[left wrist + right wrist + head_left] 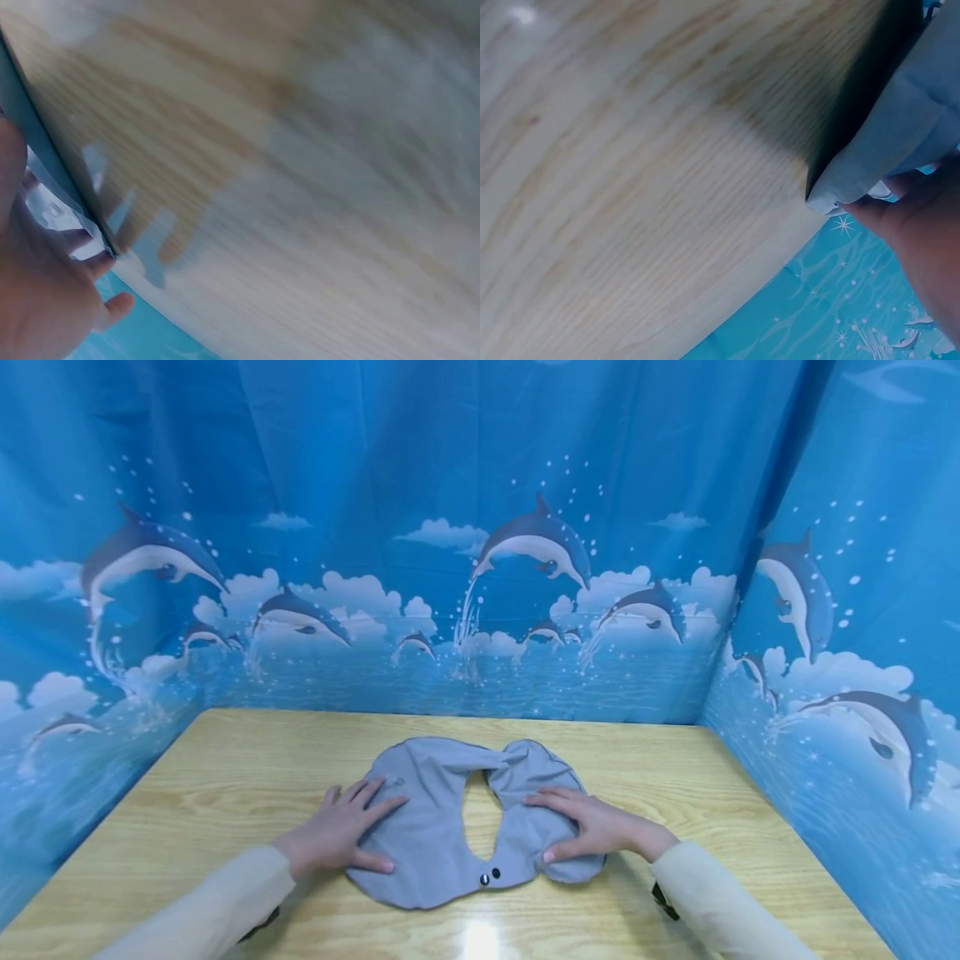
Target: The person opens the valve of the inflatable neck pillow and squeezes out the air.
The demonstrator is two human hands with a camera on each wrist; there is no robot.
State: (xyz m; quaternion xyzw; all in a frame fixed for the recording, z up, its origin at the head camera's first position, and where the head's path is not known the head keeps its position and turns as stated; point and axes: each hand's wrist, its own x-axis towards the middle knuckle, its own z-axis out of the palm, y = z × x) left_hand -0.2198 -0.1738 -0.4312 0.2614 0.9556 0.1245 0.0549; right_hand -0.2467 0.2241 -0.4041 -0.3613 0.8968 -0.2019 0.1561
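A grey cloth bib (431, 835) lies on the table, with a long neck opening in its middle and two dark snaps (484, 879) at the near edge. My left hand (339, 829) rests on the bib's left part, fingers spread. On the smaller right part, which looks folded or bunched, rests my right hand (592, 825) with its fingers extended and the thumb near the lower edge. The left wrist view catches the left hand (45, 292) beside the bib's edge. From the right wrist, the bib (900, 124) shows next to the right hand (922, 232); the fingertips are partly hidden.
The wood-grain table (285, 752) reaches back to a blue curtain (420, 452) printed with dolphins and clouds. This curtain also hangs along the left and right sides. A bright light reflection lies near the table's front.
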